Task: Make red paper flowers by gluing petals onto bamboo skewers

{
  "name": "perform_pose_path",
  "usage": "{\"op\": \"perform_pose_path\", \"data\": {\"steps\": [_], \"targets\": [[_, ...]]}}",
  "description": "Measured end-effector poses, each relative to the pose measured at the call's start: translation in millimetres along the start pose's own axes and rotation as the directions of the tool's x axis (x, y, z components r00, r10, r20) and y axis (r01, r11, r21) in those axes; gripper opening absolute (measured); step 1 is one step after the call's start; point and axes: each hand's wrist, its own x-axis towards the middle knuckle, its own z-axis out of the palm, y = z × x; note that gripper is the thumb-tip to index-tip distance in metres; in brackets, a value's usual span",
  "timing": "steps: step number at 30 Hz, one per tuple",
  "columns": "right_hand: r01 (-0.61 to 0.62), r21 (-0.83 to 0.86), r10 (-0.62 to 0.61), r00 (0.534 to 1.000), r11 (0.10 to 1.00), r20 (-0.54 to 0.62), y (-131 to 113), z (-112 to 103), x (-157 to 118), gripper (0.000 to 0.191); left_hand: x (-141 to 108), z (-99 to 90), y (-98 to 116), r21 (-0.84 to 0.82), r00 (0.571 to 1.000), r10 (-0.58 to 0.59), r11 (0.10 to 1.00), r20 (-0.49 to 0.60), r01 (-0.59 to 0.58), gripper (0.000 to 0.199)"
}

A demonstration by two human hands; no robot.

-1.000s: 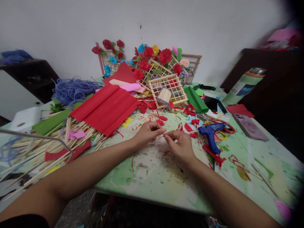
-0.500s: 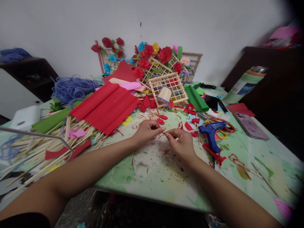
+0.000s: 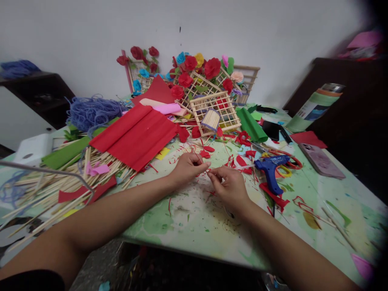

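My left hand [image 3: 190, 169] is closed in a pinch over the middle of the table, thumb pointing right. What its fingers hold, if anything, is too small to make out. Close beside it, my right hand [image 3: 229, 184] is pinched too, with a tiny pale tip showing at its fingertips. A small gap separates the two hands. Red paper petals [image 3: 208, 149] lie just beyond the fingers, among thin red scraps. To the right of my right hand rests a blue glue gun [image 3: 271, 167], its nozzle toward the hand.
Red crepe paper [image 3: 136, 137] covers part of a pile of wooden sticks [image 3: 45, 202] on the left, near blue cord [image 3: 92, 113]. Stick lattices [image 3: 228, 115] with paper flowers [image 3: 212, 68] stand behind. Scissors [image 3: 292, 161], a phone [image 3: 321, 160] and a bottle [image 3: 315, 107] are right.
My right hand has shifted slightly down, opening a small gap from the left fingertips. The left hand stays nearly in place, still pinched. The view has moved very slightly.
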Motion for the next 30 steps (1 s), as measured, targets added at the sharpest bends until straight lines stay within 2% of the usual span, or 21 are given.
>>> {"op": "perform_pose_path", "data": {"steps": [7,11,14,20,26,30], "targets": [[-0.061,0.005,0.061,0.998,0.998,-0.008,0.2,0.6,-0.2,0.021,-2.0,1.4,0.9,-0.107,0.997,-0.071,0.991,0.033,0.074,0.046],[-0.141,0.076,0.145,0.989,0.987,-0.043,0.9,-0.1,2.1,0.021,-2.5,2.1,2.7,-0.223,0.985,-0.134,0.963,0.107,0.155,0.035],[-0.197,0.133,0.205,0.977,0.971,-0.054,1.0,-0.9,4.3,0.021,-2.4,2.9,4.2,-0.247,0.979,-0.108,0.958,0.173,0.149,0.03],[-0.233,0.166,0.246,0.967,0.958,-0.067,0.2,-2.3,7.0,0.021,-0.5,1.7,3.8,-0.224,0.996,-0.041,0.973,0.08,0.058,0.023],[-0.226,0.14,0.236,0.97,0.964,-0.061,3.1,0.7,5.4,0.021,0.1,0.8,3.0,-0.217,0.991,-0.107,0.968,0.077,0.122,0.028],[-0.171,0.139,0.178,0.984,0.975,-0.034,3.3,0.7,3.9,0.021,0.1,0.6,1.2,-0.191,0.993,-0.101,0.975,0.067,0.112,0.03]]}}
